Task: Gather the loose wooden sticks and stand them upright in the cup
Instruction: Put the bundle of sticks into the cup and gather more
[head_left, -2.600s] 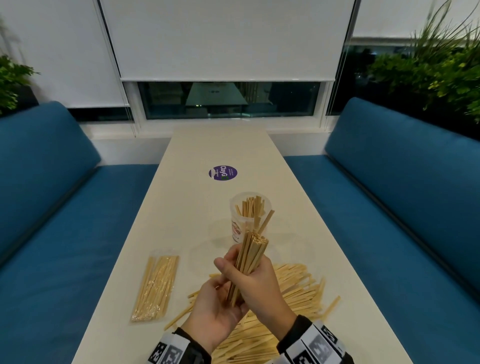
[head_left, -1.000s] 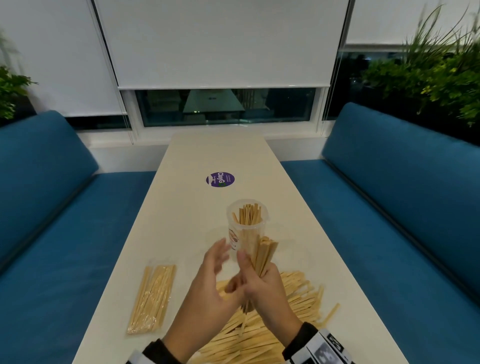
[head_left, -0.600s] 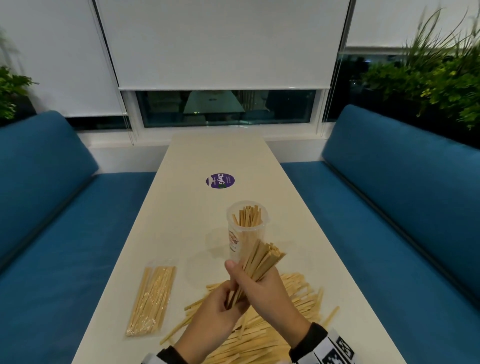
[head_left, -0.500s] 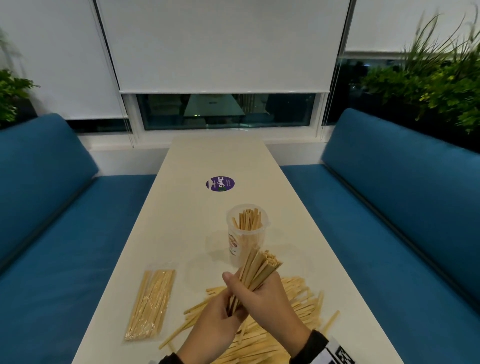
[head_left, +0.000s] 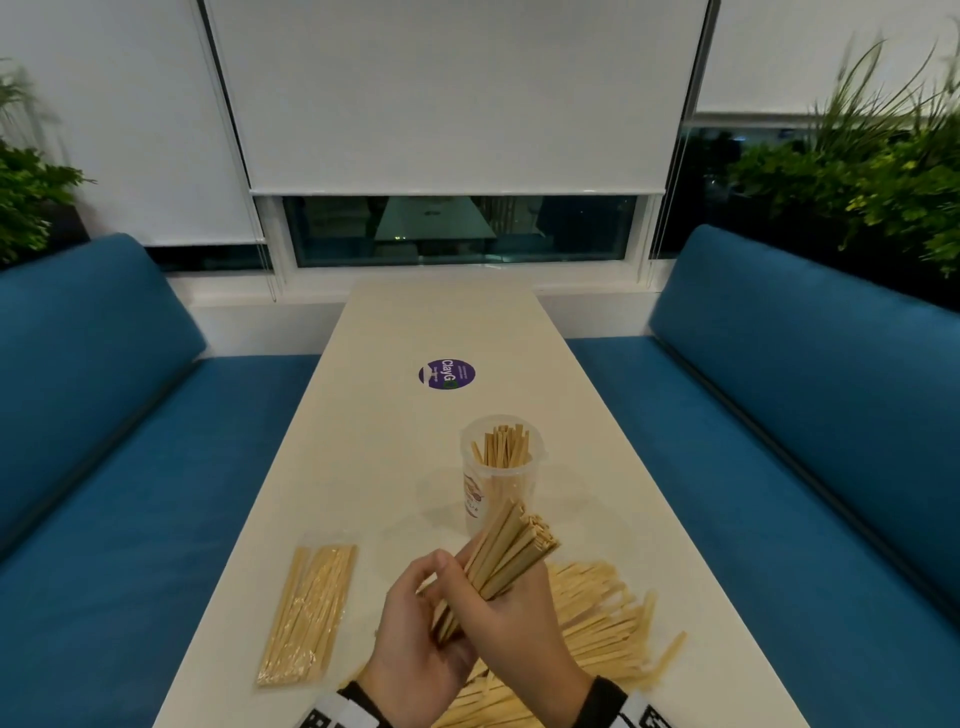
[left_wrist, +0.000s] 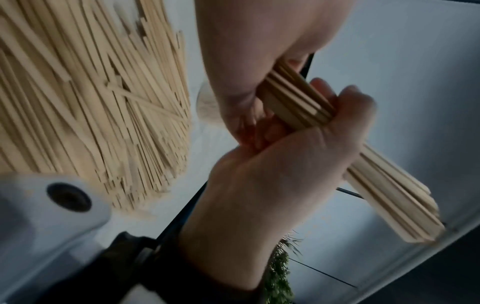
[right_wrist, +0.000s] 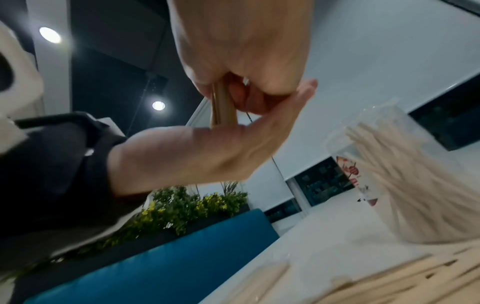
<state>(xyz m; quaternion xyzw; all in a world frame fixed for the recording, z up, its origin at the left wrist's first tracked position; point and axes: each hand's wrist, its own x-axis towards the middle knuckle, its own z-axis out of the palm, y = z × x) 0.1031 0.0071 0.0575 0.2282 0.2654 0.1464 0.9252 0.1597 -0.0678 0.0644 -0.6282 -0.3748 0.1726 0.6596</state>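
Table: the long pale table (head_left: 363, 467) carried everything, with a purple sticker (head_left: 447, 373) further along it.
Loose pile: a wide heap of loose wooden sticks (head_left: 602, 618) lay flat at the near right, partly under the wrists, so much of the task looked undone.
Packet: a sealed clear packet of sticks (head_left: 306, 613) lay apart to the left, untouched.
Cup: the clear plastic cup (head_left: 501, 467) stood upright just beyond the hands, already holding a cluster of sticks on end that leaned toward its far side.
Right hand: the right hand (head_left: 514, 618) was wrapped round the middle of the gathered bundle (head_left: 506, 551), which tilted up and right toward the cup.
Left hand: the left hand (head_left: 415, 649) was closed round the bundle's lower end, fingers curled against it, touching the right hand.
Step in hand: squaring the bundle, as I judged it.
Doing it well: the lower ends probably needed tapping level and the grip kept snug, so no stick would splay and catch the rim; then the bundle would want turning upright over the open near side of the cup.
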